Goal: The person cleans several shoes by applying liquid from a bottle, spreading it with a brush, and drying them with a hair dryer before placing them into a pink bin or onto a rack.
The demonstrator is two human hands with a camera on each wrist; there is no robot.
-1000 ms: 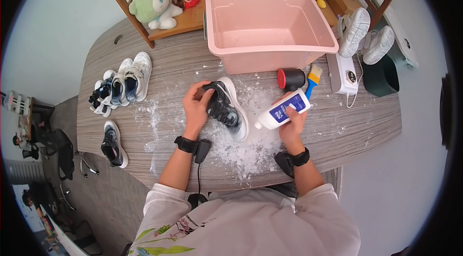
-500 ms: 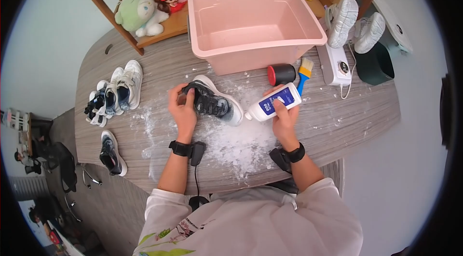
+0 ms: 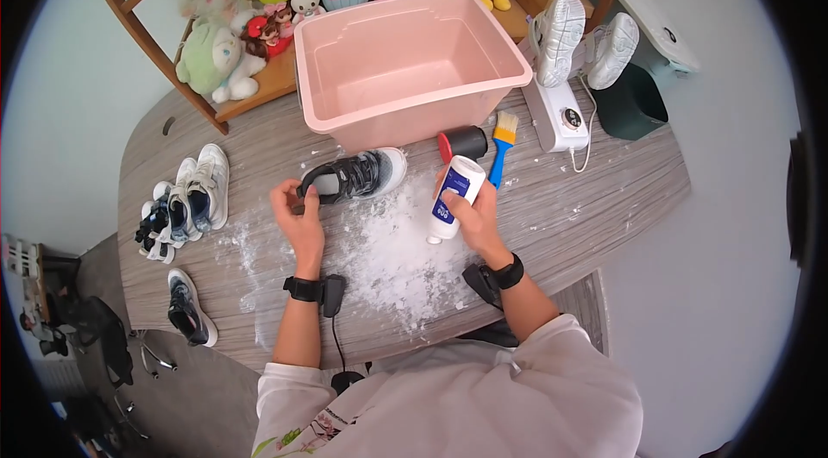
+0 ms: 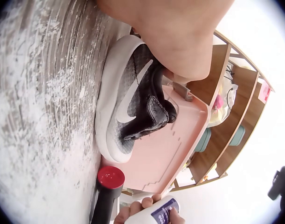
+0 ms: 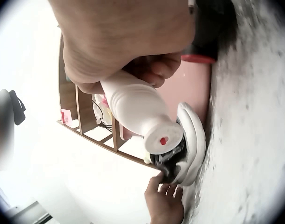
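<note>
A black and grey sneaker (image 3: 362, 175) with a white sole stands on the table, its toe to the right in the head view. My left hand (image 3: 300, 221) pinches its heel collar between thumb and fingers. A pale swoosh shows on the side of the sneaker (image 4: 133, 95) in the left wrist view. My right hand (image 3: 476, 221) grips a white bottle (image 3: 466, 166) with a blue label, tilted mouth down over the table. In the right wrist view the bottle mouth (image 5: 164, 139) has a small red centre. White powder (image 3: 388, 251) covers the tabletop below both hands.
Behind the sneaker stands a pink bin (image 3: 414, 109). A black cylinder with a red end (image 3: 466, 143) and a blue-handled brush (image 3: 502, 152) lie to the right. White shoes (image 3: 559, 40) sit on a white device (image 3: 552, 117). More shoes (image 3: 207, 186) and a matching sneaker (image 3: 188, 311) are at left.
My left hand has swung the sneaker round, so its toe now points right and it sits closer to the pink bin. The bottle has tipped more steeply downward.
</note>
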